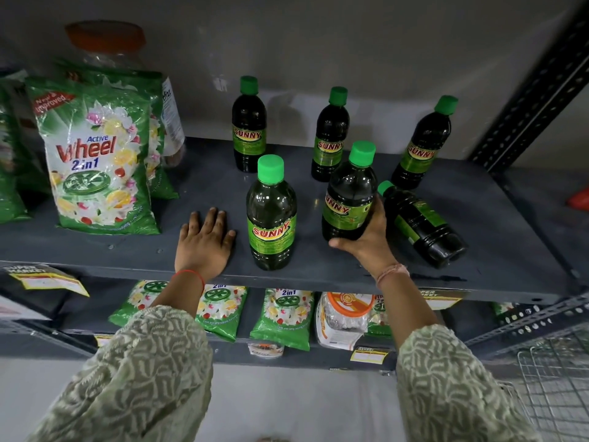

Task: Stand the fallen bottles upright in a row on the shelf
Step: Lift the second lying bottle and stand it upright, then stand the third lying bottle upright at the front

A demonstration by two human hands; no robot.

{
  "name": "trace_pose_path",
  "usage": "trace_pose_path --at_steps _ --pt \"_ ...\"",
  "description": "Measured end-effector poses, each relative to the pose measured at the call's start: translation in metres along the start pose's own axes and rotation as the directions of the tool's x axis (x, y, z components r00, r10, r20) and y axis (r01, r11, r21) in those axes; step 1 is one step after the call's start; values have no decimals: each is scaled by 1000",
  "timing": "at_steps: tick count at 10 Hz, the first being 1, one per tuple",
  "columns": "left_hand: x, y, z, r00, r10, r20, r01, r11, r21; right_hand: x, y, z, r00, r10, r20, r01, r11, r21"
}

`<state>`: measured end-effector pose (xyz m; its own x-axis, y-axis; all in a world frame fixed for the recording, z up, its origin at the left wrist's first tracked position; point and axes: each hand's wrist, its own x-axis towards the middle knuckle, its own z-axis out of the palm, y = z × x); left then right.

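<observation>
Right hand [366,240] grasps the lower body of a dark green-capped bottle [349,199], held near-upright and slightly tilted, base at or just above the shelf [478,282]; left hand [204,244] rests flat and empty on the shelf, just left of an upright bottle [271,215] standing between the two hands. Beyond the hands, three more bottles [249,129] [330,138] [422,145] stand upright toward the back, loosely spaced. Remaining work, judged from this layout: seat the held bottle, raise the fallen bottle [424,224] lying just right of the right hand, and align all into a row.
</observation>
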<state>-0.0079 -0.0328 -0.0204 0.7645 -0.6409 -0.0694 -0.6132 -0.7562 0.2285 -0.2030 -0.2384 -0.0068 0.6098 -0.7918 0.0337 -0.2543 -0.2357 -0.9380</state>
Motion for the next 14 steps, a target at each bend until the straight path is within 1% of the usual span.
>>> trace_pose_path --at_steps 1,2,3,4,5,6,9,11,12,13,14 --pt "0 0 0 1000 0 4 0 1000 -1 -2 -2 12 989 -17 -147 18 1000 3" --pt "-1 -1 2 1000 3 -4 -3 1000 4 1 -1 10 996 16 -92 -16 1000 1" --pt "0 -2 2 1000 5 -3 -5 1000 6 6 4 2 1000 12 27 -10 998 -60" --pt "1 -1 2 1000 1 1 -1 1000 10 5 2 1 997 -6 71 8 1000 -28" --pt "1 -1 3 1000 2 -6 -2 1000 4 3 0 10 999 -25 -47 24 999 -36" --pt "-1 -1 0 1000 2 -3 -2 1000 -5 -3 -2 19 987 -49 -151 29 991 -132" --pt "-8 1 -1 999 30 18 -29 999 -34 -60 5 12 984 -101 -144 71 977 -203" --pt "-13 2 0 999 38 21 -37 999 -29 -72 3 9 992 -69 -101 47 978 -205" --pt "-12 2 -1 999 30 39 -29 999 -42 -81 -2 6 996 -37 -79 25 989 -144" --pt "-12 6 0 999 15 43 -13 999 -49 -78 -16 -27 967 -145 -211 87 961 -261" --pt "-17 10 2 999 13 31 -12 999 -33 -36 -29 -88 951 -159 -265 -63 740 -670"
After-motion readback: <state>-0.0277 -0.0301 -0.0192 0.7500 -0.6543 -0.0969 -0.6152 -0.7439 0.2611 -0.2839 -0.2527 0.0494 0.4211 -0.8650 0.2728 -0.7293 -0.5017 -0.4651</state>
